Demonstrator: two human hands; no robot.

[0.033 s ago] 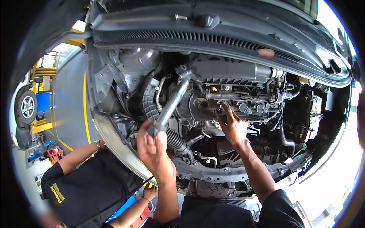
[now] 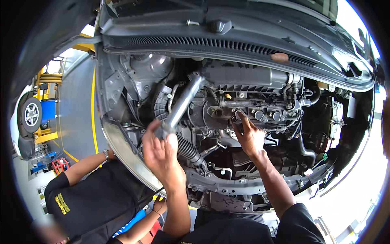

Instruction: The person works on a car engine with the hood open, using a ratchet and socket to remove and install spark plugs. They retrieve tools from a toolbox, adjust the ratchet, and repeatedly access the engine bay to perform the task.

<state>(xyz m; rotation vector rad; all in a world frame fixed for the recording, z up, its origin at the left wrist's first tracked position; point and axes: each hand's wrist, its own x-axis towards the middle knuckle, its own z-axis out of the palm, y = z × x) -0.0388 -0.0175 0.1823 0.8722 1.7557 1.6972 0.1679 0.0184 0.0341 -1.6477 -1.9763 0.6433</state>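
Observation:
My left hand (image 2: 160,150), blurred by motion, is closed round the dark lower end of a long silver rod-like tool (image 2: 183,105). The tool is held tilted over the left side of the engine, its darker far end up by the black engine cover (image 2: 243,75); blur hides its exact kind. On the engine's top, my right hand (image 2: 250,138) has its fingers and thumb closed on a black ignition coil (image 2: 235,118), mostly hidden by the fingers. Two similar coils (image 2: 260,116) sit in a row to its right. A round dark hole (image 2: 218,112) lies to its left.
A ribbed black hose (image 2: 189,149) runs below my left hand. The battery (image 2: 335,122) stands at the right of the engine bay. At lower left a person in a black shirt (image 2: 101,195) leans close to the fender. A bolt (image 2: 193,22) lies on the cowl.
My left hand has moved slightly up and left with the silver tool, whose near end has risen. My right hand stays at the same place on the engine.

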